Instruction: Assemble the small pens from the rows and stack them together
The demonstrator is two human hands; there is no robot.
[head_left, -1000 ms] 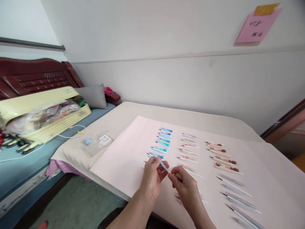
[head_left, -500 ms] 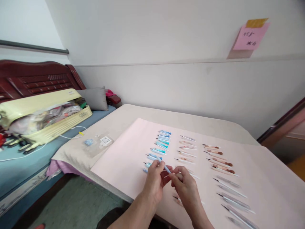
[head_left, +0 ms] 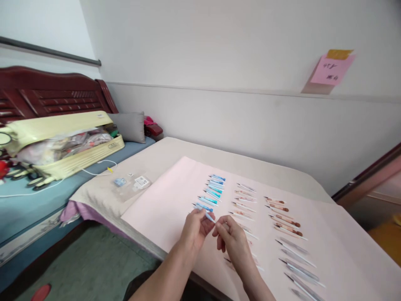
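My left hand [head_left: 194, 229] is closed around a light blue pen barrel [head_left: 209, 216], which slants down to the right between thumb and fingers. At the barrel's lower end, the fingertips of my right hand [head_left: 232, 237] are pinched together; what sits between them is hidden. Just beyond my left hand runs a column of blue pens [head_left: 214, 190], each with a thin dark-tipped refill beside it. Pale pink-patterned pens [head_left: 245, 198] form a middle column, partly covered by my right hand. Farther right lie brown-ended pens [head_left: 286, 219] and, nearer me, clear grey pens [head_left: 299, 267] with refills.
A pink paper sheet [head_left: 166, 200] covers much of the table [head_left: 200, 148]. Clear plastic packaging [head_left: 133, 186] lies at its left. A yellow case [head_left: 72, 161] stuffed with bags stands on the blue bed beside a grey pillow [head_left: 130, 125]. A pink note [head_left: 332, 70] is taped to the wall.
Both hands have shifted slightly left and toward me with the pen barrel, and my right wrist has turned a little. The camera view has tilted slightly.
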